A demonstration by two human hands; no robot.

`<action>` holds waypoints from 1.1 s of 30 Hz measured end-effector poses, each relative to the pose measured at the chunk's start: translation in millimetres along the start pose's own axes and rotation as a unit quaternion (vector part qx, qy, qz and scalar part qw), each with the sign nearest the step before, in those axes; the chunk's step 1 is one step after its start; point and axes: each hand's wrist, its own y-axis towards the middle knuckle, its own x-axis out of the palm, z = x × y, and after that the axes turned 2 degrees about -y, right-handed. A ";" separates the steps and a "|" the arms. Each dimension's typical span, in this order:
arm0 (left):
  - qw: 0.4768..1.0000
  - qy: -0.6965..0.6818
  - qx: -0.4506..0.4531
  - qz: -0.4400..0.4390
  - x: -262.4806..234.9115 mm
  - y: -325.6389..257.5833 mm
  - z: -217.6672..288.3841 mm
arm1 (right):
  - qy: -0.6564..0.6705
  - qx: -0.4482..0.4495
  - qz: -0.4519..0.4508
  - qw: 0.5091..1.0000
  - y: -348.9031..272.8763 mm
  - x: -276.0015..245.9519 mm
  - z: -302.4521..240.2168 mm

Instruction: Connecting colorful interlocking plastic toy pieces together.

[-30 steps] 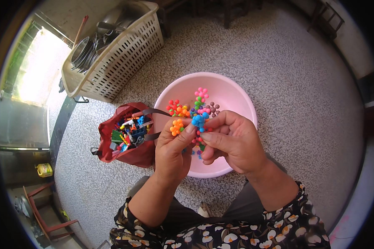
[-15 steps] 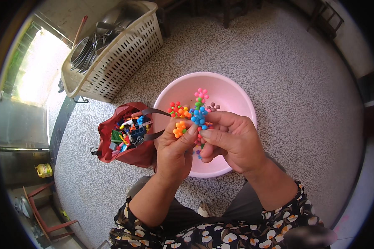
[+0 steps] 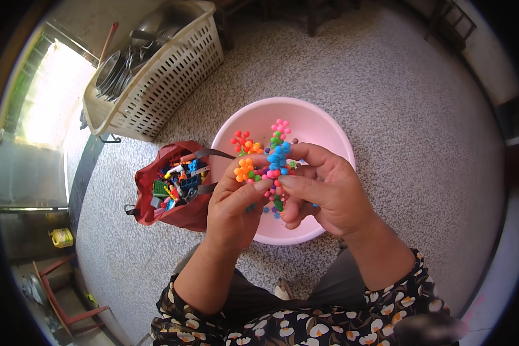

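Note:
Between my hands is a cluster of joined plastic beads (image 3: 278, 154) in blue, pink, green, orange and red, with knobbly flower-shaped ends. My left hand (image 3: 234, 210) pinches it from the left with thumb and fingers, beside an orange flower-shaped piece. My right hand (image 3: 328, 190) is closed on its right side, thumb on the pink and red beads below the blue ones. The fingers hide part of the cluster. Underneath, a round pink basin (image 3: 323, 121) rests on the floor. A few small star-like and flower-like pieces lie in it, partly covered by my hands.
Left of the basin stands a red bag (image 3: 181, 216) of mixed toy blocks, its dark handles reaching toward my left hand. Farther back is a cream slotted basket (image 3: 173, 75) with metal pots and utensils. A yellow bottle (image 3: 61, 237) and a reddish wooden frame (image 3: 55, 297) are at far left.
The bead cluster has turned in my hands, and more of its pink and green middle shows. My left hand has shifted slightly down and left. Both hands keep their hold.

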 end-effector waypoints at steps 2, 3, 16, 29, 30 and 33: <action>1.000 0.012 0.006 -0.007 -1.5 -1.1 0.0 | 0.052 0.004 -0.027 0.998 -2.8 -1.9 0.2; 1.000 0.025 0.012 -0.016 -1.6 -1.8 0.4 | 0.105 0.006 -0.054 0.993 -4.2 -3.2 0.2; 0.997 0.068 0.021 -0.030 -4.8 -9.0 12.9 | 0.249 0.008 -0.118 0.961 -17.7 -14.6 -10.8; 0.979 0.183 0.089 -0.024 0.4 -10.9 6.9 | -0.122 -0.159 0.078 0.977 -21.8 5.0 0.9; 0.979 0.182 0.088 -0.024 1.2 -10.3 6.2 | -0.122 -0.158 0.079 0.977 -21.7 5.0 1.9; 0.974 0.200 0.102 -0.009 1.0 -11.4 7.6 | -0.161 -0.211 0.055 0.963 -20.0 7.3 6.6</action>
